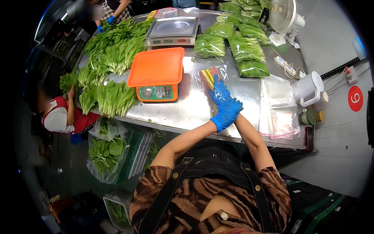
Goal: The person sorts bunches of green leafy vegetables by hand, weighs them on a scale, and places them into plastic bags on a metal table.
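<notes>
My right hand (220, 93), in a blue glove, lies over the steel table with its fingers stretched out. Beside and partly beneath it is a long red and yellow object (208, 79) with clear plastic around it; its kind I cannot make out. My left hand (227, 114), gloved in blue too, is closed around the right wrist at the glove's cuff. To the left of both hands stands an orange digital scale (156, 67). Bagged leafy greens (209, 46) lie just beyond them, and clear plastic bags (276, 103) are stacked to the right.
Loose greens (117, 97) cover the table's left side, near a second, silver-topped scale (173, 28). A white fan (284, 15), a power strip (285, 66) and a white kettle (307, 89) line the right. Two people (64, 115) stand across and to the left. Below sits a bag of greens (106, 152).
</notes>
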`<state>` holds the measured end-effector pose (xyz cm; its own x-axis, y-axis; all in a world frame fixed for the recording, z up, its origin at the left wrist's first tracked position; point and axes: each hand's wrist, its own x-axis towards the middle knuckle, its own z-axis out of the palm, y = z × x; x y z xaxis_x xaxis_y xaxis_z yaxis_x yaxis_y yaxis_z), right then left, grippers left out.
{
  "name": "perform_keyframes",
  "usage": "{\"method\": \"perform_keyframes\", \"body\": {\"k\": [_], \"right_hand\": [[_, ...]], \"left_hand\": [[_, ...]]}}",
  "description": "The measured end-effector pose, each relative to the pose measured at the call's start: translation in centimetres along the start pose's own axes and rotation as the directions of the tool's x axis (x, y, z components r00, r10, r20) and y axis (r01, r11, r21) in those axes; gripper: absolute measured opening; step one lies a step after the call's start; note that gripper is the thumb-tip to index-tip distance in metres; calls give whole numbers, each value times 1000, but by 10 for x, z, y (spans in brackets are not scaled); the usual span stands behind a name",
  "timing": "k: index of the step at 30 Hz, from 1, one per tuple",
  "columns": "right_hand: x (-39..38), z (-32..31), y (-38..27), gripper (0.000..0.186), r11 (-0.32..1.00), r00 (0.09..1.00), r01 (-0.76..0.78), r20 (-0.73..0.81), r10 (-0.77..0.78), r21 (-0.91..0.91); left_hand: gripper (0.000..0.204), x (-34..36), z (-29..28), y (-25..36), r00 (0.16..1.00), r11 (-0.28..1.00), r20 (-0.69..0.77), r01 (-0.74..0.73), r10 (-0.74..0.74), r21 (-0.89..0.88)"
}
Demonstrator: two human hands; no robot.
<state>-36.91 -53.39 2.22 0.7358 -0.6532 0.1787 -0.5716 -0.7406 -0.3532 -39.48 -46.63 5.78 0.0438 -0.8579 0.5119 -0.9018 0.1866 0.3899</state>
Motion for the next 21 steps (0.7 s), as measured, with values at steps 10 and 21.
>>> {"method": "perform_keyframes", "body": {"k": [10,21], "right_hand": [[-6,-102,17,60,987,918,151,378,-121,-51],[18,-45,102,42,920,562,25,755,-337,392]], "left_hand": [[12,60,-61,61,998,981,-46,-57,49,-184],[57,62,-82,-4,937,331,349,332,-7,-884]]}}
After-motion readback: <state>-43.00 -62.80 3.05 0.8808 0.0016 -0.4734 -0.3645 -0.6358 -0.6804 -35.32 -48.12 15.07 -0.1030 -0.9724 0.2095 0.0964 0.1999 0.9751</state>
